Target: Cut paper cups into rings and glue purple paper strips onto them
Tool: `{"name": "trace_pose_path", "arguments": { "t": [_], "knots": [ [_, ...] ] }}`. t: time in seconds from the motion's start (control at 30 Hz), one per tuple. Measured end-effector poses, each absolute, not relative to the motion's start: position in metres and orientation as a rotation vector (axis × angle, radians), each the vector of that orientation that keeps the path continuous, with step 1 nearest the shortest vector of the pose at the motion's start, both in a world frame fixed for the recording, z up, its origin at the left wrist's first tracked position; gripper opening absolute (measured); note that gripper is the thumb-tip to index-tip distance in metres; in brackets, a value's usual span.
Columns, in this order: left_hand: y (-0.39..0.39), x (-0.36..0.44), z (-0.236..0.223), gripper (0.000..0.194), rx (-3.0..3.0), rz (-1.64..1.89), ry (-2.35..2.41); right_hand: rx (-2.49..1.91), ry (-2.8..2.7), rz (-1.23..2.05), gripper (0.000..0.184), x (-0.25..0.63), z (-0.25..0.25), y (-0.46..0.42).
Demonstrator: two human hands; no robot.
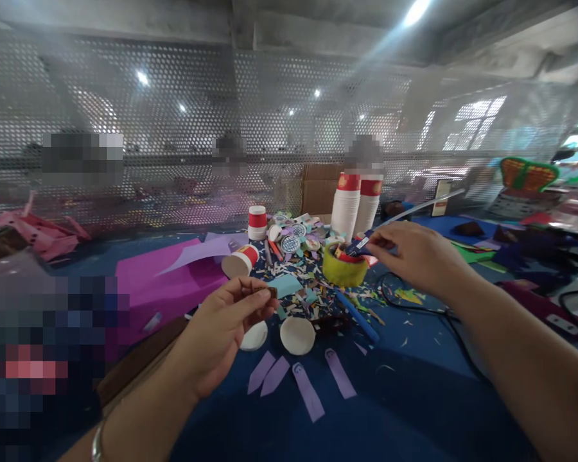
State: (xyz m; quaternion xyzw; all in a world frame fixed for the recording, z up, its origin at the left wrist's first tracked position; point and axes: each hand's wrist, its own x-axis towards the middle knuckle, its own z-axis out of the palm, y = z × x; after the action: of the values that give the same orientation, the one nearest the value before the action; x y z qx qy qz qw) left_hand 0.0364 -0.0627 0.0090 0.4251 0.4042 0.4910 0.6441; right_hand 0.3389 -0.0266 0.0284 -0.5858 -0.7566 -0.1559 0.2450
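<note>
My left hand point(226, 330) is raised over the blue table point(404, 385), its fingers pinched on a small dark brown piece point(266, 292). My right hand point(409, 253) reaches forward and grips a dark blue tool point(359, 246) at the rim of a yellow tape roll point(343, 268). Below my left hand lie two white paper cups seen bottom-on point(297, 335) and several purple paper strips point(308, 391).
Scraps of coloured paper litter the table's middle. A red-and-white cup point(239, 262) lies on its side; another point(257, 222) stands behind it, near two tall cup stacks point(355, 203). Purple sheets point(166, 285) lie left, a black cable point(414, 301) right. A perforated metal screen point(183, 128) backs the table.
</note>
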Motion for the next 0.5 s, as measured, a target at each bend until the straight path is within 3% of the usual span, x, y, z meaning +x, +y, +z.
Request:
{"name": "trace_pose_path", "arguments": {
  "t": [0.2,0.5],
  "knots": [
    [-0.062,0.031,0.013,0.018,0.96,1.083,0.972,-1.719,-2.008,-0.442,0.014,0.348,0.026,-0.023],
    [-0.065,0.034,0.011,0.059,1.08,1.131,1.044,-1.816,-1.947,-0.211,0.019,0.361,0.013,-0.011]
  ]
}}
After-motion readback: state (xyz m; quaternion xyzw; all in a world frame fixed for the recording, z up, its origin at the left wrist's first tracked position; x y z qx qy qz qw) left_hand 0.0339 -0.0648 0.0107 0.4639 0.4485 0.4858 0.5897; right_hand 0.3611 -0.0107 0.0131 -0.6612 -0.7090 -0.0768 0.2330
